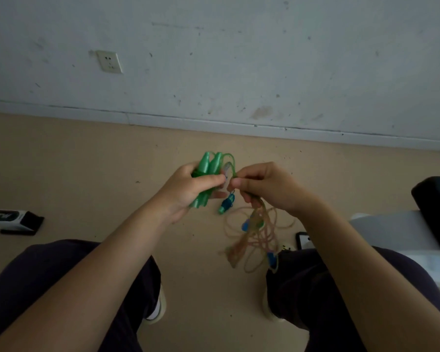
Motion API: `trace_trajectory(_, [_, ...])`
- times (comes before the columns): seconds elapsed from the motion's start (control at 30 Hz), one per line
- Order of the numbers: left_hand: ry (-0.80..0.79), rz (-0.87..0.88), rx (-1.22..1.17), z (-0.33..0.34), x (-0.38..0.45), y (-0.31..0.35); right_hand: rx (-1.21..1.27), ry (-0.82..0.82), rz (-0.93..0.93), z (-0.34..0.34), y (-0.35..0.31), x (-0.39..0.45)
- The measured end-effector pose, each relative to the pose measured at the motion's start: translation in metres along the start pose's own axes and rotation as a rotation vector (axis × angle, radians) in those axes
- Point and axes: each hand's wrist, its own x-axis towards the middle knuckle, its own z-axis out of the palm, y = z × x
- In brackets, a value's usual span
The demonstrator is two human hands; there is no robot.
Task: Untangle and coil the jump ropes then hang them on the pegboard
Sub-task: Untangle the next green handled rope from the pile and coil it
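Two green handles [206, 171] sit clamped in the left hand [186, 191] — stiff, the best hold — while the right hand [267, 189] pinches limp, light, snag-prone cord [257, 232].

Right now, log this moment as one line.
stage: untangling | left hand: grips green handles | right hand: pinches rope tangle hanging below | pegboard: not in view

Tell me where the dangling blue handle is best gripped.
Probably round the middle of the blue handle, coming from below right: it hangs tilted beneath the hands, its lower end free, while the left hand holds the green handles and the right hand pinches rope.
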Motion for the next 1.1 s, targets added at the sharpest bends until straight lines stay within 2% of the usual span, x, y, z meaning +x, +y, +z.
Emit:
trace_trajectory(0.07, [0.037,0.013,-0.067,-0.002,0.002,0.002,-0.053,-0.014,0.025,-0.001,0.001,-0.001])
trace_trajectory(0.2, [0.305,0.058,-0.023,-0.009,0.007,0.0,-0.168,0.02,0.126,-0.002,0.003,0.002])
trace_trajectory(0.3, [0.393,0.086,-0.047,-0.009,0.008,-0.001,-0.353,-0.011,0.159,-0.004,0.005,0.003])
trace_trajectory(0.43, [0.334,0.119,-0.031,-0.008,0.006,0.0,-0.436,0.005,0.145,-0.002,0.01,0.003])
trace_trajectory(0.67, [0.139,0.063,0.125,-0.001,-0.001,0.002,-0.114,0.102,0.018,0.003,0.004,0.002])
trace_trajectory(0.83, [0.237,0.182,0.107,0.002,0.0,0.002,-0.158,0.115,-0.048,0.009,0.0,0.005])
trace_trajectory(0.93, [0.3,0.212,0.106,0.001,0.002,0.002,-0.16,0.092,-0.015,0.009,0.0,0.005])
trace_trajectory(1.1, [0.294,0.236,0.105,-0.004,0.001,0.001,-0.077,0.087,0.02,0.013,0.002,0.005])
